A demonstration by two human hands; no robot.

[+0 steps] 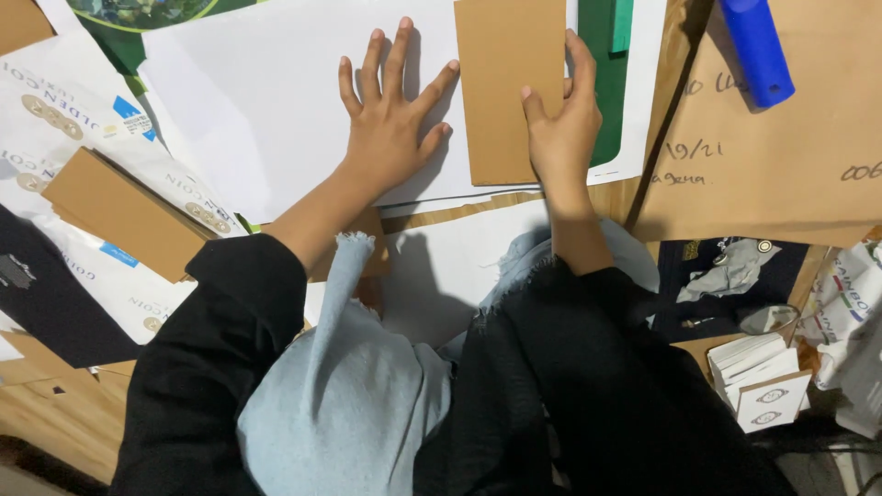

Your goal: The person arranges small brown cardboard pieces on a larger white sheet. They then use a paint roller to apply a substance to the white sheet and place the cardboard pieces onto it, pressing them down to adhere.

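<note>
My left hand (pixel 392 115) lies flat with fingers spread on a large white sheet of paper (pixel 266 101). My right hand (pixel 562 124) grips the lower right edge of a brown rectangular card piece (pixel 505 73) that rests on the white sheet, thumb on top, fingers along its right side. The two hands are a short way apart, with the card's left edge between them. Black sleeves and a pale blue scarf (pixel 349 395) cover the lower part of the view.
A second brown card rectangle (pixel 119 216) lies at left on a white printed bag (pixel 55 110). A large brown paper envelope (pixel 790 138) with a blue marker-like object (pixel 755 46) sits at right. A stack of small white cards (pixel 758 377) is at lower right, with a green strip (pixel 622 23) above.
</note>
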